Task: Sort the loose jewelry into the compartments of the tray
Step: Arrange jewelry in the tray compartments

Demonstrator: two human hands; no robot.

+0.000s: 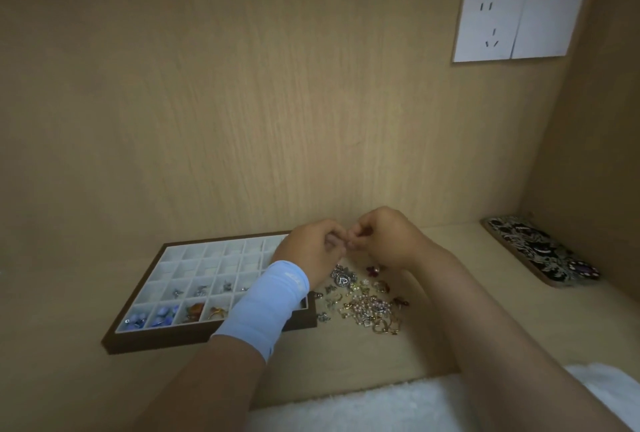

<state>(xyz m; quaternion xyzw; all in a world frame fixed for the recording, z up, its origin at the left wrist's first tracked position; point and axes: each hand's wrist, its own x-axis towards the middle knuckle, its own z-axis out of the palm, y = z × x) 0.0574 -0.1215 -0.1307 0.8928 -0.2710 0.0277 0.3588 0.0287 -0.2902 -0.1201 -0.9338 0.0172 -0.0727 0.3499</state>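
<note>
A brown tray (138, 340) with white compartments lies on the wooden surface at the left. Its front rows hold blue stones, an orange piece, a gold piece and small silver pieces. A pile of loose jewelry (367, 303) lies just right of the tray: pearls, gold hearts, silver charms, red bits. My left hand (311, 249), with a pale blue wristband, and my right hand (384, 241) meet above the tray's far right corner. Their fingertips pinch together a tiny piece, too small to make out.
A patterned black-and-white case (543, 251) lies at the far right against the side wall. A white wall socket (519, 23) sits high on the back panel. White fluffy cloth (415, 407) covers the near edge.
</note>
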